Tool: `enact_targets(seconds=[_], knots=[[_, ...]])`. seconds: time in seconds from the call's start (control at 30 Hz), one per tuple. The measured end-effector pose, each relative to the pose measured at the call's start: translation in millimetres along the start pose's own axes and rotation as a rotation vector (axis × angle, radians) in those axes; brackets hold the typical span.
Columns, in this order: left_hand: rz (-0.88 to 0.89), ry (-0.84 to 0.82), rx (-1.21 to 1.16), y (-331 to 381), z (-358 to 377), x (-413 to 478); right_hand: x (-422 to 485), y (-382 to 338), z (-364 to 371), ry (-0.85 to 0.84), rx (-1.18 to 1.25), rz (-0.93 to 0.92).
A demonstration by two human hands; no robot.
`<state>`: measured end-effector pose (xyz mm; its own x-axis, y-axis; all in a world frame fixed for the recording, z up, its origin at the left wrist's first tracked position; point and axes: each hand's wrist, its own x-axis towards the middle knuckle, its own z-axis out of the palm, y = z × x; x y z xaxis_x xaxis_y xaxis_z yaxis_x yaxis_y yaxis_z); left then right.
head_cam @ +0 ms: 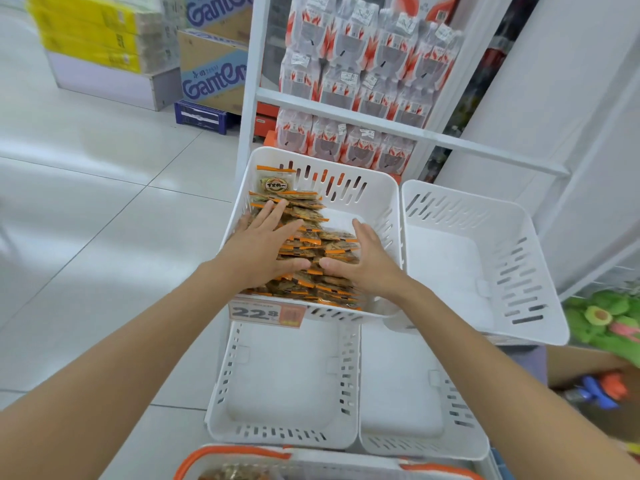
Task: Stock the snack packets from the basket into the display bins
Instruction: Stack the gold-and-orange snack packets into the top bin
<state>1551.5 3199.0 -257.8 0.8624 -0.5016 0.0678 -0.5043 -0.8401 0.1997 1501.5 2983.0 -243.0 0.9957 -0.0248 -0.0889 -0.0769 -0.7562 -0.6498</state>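
Snack packets (308, 211) fill the left and middle part of the upper left display bin (377, 202), and both hands are on them. They lie in overlapping rows, like roof tiles, and the long line of the pile runs from the near edge of the bin up to its far wall. One packet stands upright at the far left corner. The packets are small and flat, clear with an orange strip, and something brown is inside.

The left hand (266, 244) lies flat on top of the left rows, with its fingers straight and spread. The right hand (367, 265) is set against the right flank of the pile, also with straight fingers, and its thumb touches the near packets. Neither hand grips anything (they only press and square the pile). Right of the pile, the white floor of the bin is bare.

The basket (239, 452) with the orange rim is at the very bottom of the view, close to the body and well apart from both hands. Some brown packets show in its left part, so I judge the left hand the nearer one for the next reach, which goes back and downward.
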Motion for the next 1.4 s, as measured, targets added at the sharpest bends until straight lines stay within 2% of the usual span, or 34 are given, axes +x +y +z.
enact_targets(seconds=[0.1,0.2,0.27,0.33,0.43,0.57,0.7,0.8,0.87,0.93,1.0,1.07,1.17,1.23,1.3,1.4], knots=[[0.001,0.106,-0.102,11,-12,-20,-30,-7,-7,0.062,0.017,-0.092],[0.04,0.208,-0.241,34,-18,-58,-73,-12,-4,0.203,0.018,-0.185],[0.017,0.207,-0.345,54,-14,-90,-105,-9,5,0.3,0.032,-0.218],[0.011,0.194,-0.404,72,0,-124,-138,-2,20,0.325,0.047,-0.23],[-0.023,0.11,-0.488,87,34,-175,-190,19,50,0.213,0.057,-0.192],[-0.157,-0.025,-0.568,83,86,-238,-250,63,102,-0.081,-0.063,-0.107],[-0.364,0.002,-0.706,54,122,-293,-270,85,165,-0.345,0.043,0.066],[-0.42,0.01,-0.731,43,127,-321,-263,82,214,-0.396,0.207,0.194],[-0.451,0.022,-0.709,36,127,-335,-256,79,243,-0.399,0.234,0.274],[-0.487,0.021,-0.688,26,128,-347,-250,80,263,-0.299,0.116,0.288],[-0.534,0.013,-0.696,19,128,-359,-247,78,264,-0.165,0.137,0.281],[-0.545,0.042,-0.721,16,127,-365,-246,70,244,-0.071,0.244,0.229],[-0.474,0.089,-0.834,27,118,-357,-244,39,198,0.01,0.243,-0.015],[-0.388,0.029,-0.945,43,109,-345,-240,11,178,-0.042,0.254,-0.134],[-0.345,-0.044,-1.034,54,107,-335,-238,-8,172,-0.191,0.337,-0.155],[-0.483,-0.003,-1.105,39,109,-336,-236,-15,181,-0.336,0.354,-0.073]])
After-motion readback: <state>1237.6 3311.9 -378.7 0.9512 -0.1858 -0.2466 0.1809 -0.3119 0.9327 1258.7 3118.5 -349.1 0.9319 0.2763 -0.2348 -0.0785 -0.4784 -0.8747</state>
